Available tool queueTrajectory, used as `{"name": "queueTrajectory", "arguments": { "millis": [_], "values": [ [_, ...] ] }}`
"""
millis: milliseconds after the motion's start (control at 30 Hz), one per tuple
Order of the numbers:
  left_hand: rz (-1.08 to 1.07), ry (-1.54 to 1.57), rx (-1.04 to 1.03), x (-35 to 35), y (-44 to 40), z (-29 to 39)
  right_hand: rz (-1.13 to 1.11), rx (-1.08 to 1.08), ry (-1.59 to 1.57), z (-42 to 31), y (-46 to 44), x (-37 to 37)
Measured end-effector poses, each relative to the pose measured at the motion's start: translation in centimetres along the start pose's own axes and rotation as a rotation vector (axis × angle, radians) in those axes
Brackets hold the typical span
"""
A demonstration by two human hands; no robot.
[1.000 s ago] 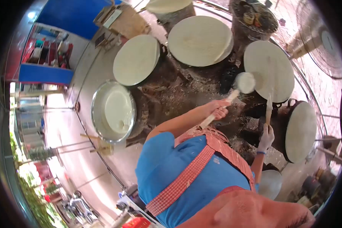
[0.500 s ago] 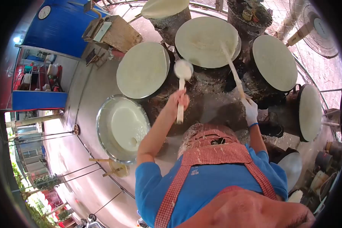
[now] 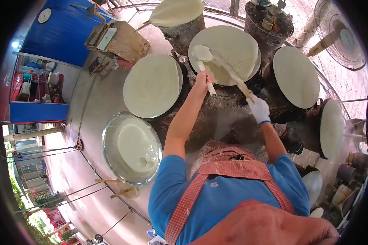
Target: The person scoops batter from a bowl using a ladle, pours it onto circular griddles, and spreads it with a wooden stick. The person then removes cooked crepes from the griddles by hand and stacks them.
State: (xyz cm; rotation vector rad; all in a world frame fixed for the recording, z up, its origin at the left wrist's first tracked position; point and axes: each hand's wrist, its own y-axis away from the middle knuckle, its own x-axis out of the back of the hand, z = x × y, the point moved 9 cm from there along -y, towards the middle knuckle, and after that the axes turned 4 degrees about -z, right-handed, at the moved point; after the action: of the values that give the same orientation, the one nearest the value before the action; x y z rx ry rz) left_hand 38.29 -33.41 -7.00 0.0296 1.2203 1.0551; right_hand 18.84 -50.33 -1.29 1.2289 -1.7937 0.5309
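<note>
My bare left hand (image 3: 203,80) is closed around the light handle of a ladle (image 3: 202,53). The ladle's bowl, coated in pale batter, is over the left side of the middle round griddle (image 3: 237,36). My right hand (image 3: 258,108), in a white glove, grips a long, batter-smeared wooden stick (image 3: 238,82). This stick slants up and left across the same griddle, its far end close to the ladle. Pale batter covers much of the griddle, with a darker, wetter-looking patch near its front edge.
A large metal basin (image 3: 105,141) of white batter stands at the lower left. More round, pale-topped griddles lie at left (image 3: 151,85) and right (image 3: 295,77). A standing fan (image 3: 341,38) is at the upper right, and a wooden box (image 3: 129,43) at the upper left.
My left hand has moved the ladle up and forward onto the middle griddle. My right hand has shifted slightly left, swinging the stick's far end left towards the ladle.
</note>
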Motion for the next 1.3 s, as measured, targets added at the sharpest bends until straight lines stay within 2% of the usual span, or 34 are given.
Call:
{"name": "queueTrajectory", "arguments": {
  "millis": [67,133,200,333,367,400,433,467,500,533,567,600,633,667,700,733,800,833,867,967,1033,1067,1133,1167,1200,1267,1300],
  "values": [
    [-0.032,-0.016,-0.023,0.2,0.8,0.5,0.052,-0.018,0.024,1.1,-0.8,0.7],
    [-0.125,0.086,-0.012,-0.5,1.5,0.6,0.047,-0.007,-0.117,1.0,-1.4,-0.3],
    [-0.113,0.067,-0.033,0.0,1.2,0.7,0.000,0.041,-0.304,-1.2,-1.2,-0.9],
    [-0.159,-0.061,-0.162,-0.7,3.1,1.8,-0.139,-0.116,-0.575,-0.5,0.1,-4.6],
    [-0.122,0.182,0.077,0.0,2.8,0.9,-0.143,-0.117,-0.573,-0.3,0.8,-4.5],
    [-0.086,0.423,0.317,-0.2,3.6,0.6,-0.273,-0.237,-0.879,0.5,1.8,-5.8],
    [-0.184,0.395,0.202,0.0,5.3,2.0,-0.402,-0.355,-1.183,0.5,2.8,-7.0],
    [-0.353,0.167,0.083,0.5,7.6,3.4,-0.401,-0.348,-1.173,0.0,3.4,-6.6],
    [-0.512,-0.060,-0.040,0.9,9.9,4.0,-0.297,-0.280,-1.205,-0.8,3.9,-5.5],
    [-0.515,-0.054,-0.048,1.3,11.4,3.7,-0.194,-0.209,-1.239,-1.3,3.9,-4.4],
    [-0.488,0.213,0.163,1.9,13.1,1.9,-0.120,-0.079,-1.243,-1.2,3.4,-4.0],
    [-0.443,0.486,0.377,2.3,15.0,0.2,-0.078,-0.068,-1.178,-1.7,2.9,-2.8],
    [-0.434,0.497,0.373,2.6,16.1,0.3,-0.006,-0.140,-1.143,-1.1,2.0,-2.9],
    [-0.328,0.499,0.398,3.3,17.0,0.2,0.068,-0.203,-1.107,-0.8,0.8,-2.9],
    [-0.226,0.499,0.418,3.8,17.8,0.2,0.100,-0.072,-0.854,-0.7,-0.7,-2.4],
    [-0.229,0.507,0.398,3.6,19.1,0.5,0.085,-0.056,-0.852,0.6,-0.9,-2.6],
    [-0.217,0.336,0.333,4.5,22.9,0.3,-0.005,0.142,-0.200,-1.7,-1.0,-2.3],
    [-0.464,0.565,0.434,4.3,24.9,-0.6,-0.032,0.120,-0.176,-0.9,-1.6,-2.5],
    [-0.503,0.482,0.351,4.9,26.4,-0.8,-0.070,0.083,-0.149,-0.1,-1.2,-3.1],
    [-0.376,0.561,0.230,8.0,29.0,-3.0,-0.085,0.055,-0.169,-0.6,0.0,-1.9],
    [-0.339,0.852,0.297,9.5,30.4,-5.6,0.011,0.017,-0.465,2.0,-0.5,-2.6],
    [-0.347,0.875,0.259,10.6,30.9,-6.7,-0.016,0.049,-0.453,1.7,-0.4,-3.8],
    [-0.139,0.952,0.163,14.3,32.0,-9.2,0.069,0.085,-0.746,1.5,-0.8,-5.4],
    [-0.122,1.029,0.122,14.2,33.4,-9.5,-0.063,0.039,-0.838,1.4,-1.0,-7.5],
    [-0.119,1.062,0.060,14.4,34.7,-9.5,-0.181,0.000,-0.911,-2.2,0.4,-7.6],
    [-0.120,0.945,-0.055,15.2,37.6,-9.0,-0.438,0.030,-0.831,-7.5,1.8,-8.8],
    [0.009,0.832,-0.128,16.5,38.9,-8.7,-0.494,0.037,-0.819,-9.1,2.0,-9.3]
  ]
}}
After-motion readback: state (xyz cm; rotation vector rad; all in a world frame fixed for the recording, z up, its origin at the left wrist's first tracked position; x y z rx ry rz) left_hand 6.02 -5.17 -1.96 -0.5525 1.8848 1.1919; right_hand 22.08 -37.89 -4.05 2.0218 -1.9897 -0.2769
